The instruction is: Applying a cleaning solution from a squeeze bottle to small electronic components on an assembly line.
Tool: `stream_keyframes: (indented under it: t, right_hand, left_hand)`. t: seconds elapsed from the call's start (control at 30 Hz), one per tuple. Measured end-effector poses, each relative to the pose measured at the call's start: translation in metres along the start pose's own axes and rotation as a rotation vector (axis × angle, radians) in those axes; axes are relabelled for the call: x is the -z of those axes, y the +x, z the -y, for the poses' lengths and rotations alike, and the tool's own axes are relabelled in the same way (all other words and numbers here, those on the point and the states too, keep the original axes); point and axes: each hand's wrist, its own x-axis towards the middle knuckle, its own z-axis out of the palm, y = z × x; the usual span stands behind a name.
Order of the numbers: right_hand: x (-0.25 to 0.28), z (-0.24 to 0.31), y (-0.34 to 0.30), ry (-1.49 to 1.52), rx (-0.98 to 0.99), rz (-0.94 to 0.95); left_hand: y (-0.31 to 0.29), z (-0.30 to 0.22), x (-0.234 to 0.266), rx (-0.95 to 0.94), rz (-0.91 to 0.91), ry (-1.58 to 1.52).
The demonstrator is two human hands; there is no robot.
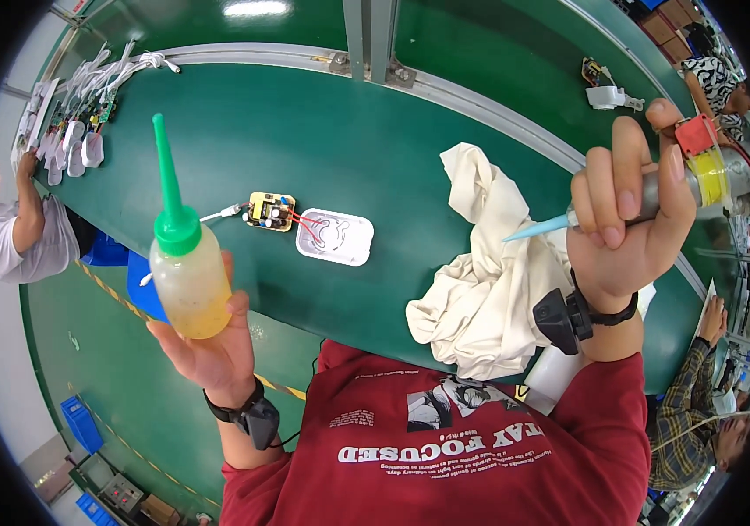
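My left hand (222, 355) is closed around the lower part of a translucent squeeze bottle (184, 285) with a long green nozzle, held upright above the table's front edge; yellowish liquid lies in its bottom. On the right, my raised right hand (633, 219) grips a grey cylindrical tool (737, 174) with yellow tape, a red block and wires. Its pale blue tapered tip (537, 228) points left over a crumpled cream cloth (489, 289). Between my hands, a small circuit board (270, 211) lies on the table, joined by red wires to a white plastic housing (336, 237).
The green table (392, 149) ends at a metal frame (454, 101) behind. White cables (121, 74) and several housings (74, 145) lie far left, near a person (33, 232). Another white housing (607, 96) lies beyond the frame. A white roll (553, 377) sits beside the cloth.
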Motion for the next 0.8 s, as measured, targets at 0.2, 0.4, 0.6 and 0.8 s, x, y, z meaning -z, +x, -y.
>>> stream_keyframes:
  t: [0.2,0.4,0.6,0.8]
  right_hand:
    - [0.006,-0.002,0.002,0.033,0.003,0.059]
    - [0.010,-0.003,0.007,0.061,0.004,0.145]
    - [0.006,0.001,0.012,0.068,-0.017,0.122]
    - [0.008,-0.002,0.010,0.071,-0.019,0.124]
  left_hand:
    - [0.007,-0.010,-0.030,-0.674,0.076,0.959]
    - [-0.009,-0.031,-0.061,-0.877,0.146,1.366]
    - [-0.007,-0.042,-0.082,-0.787,0.505,1.668]
    - [0.004,-0.030,-0.101,-0.770,0.675,1.811]
